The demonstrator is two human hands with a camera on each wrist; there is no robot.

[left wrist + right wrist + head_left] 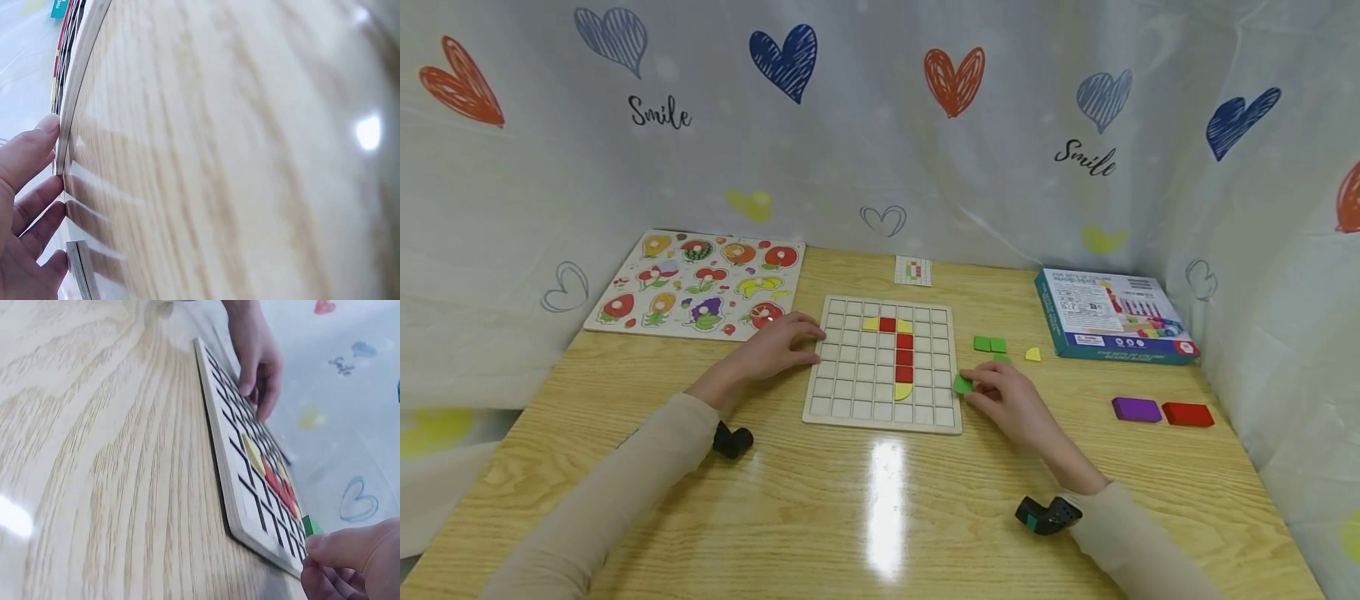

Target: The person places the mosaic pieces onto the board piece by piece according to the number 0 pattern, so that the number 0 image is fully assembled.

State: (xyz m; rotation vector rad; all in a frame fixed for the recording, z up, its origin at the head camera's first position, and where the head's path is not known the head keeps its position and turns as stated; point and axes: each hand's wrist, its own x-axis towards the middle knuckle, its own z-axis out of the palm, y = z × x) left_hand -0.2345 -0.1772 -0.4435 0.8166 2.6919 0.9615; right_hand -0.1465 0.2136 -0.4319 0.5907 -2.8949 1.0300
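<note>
A white grid board [850, 389] lies mid-table, holding several red square tiles [904, 357] in a column, one more red tile at the top, and yellow rounded tiles [903, 392] at the ends. My right hand [1011, 400] pinches a green tile [962, 384] between thumb and fingers at the board's right edge; the same green tile [310, 525] shows in the right wrist view. At the board's left edge, my left hand [775, 346] rests with fingers extended, thumb and fingertips touching the rim [65, 128]. Beyond my right hand lie green tiles [989, 343] and a yellow tile [1033, 355].
A small pattern card [913, 271] lies behind the board. To the left is a fruit puzzle board [730, 287]. A boxed bead set [1116, 315] stands back right, with a purple block [1137, 409] and a red block [1187, 414] in front of it.
</note>
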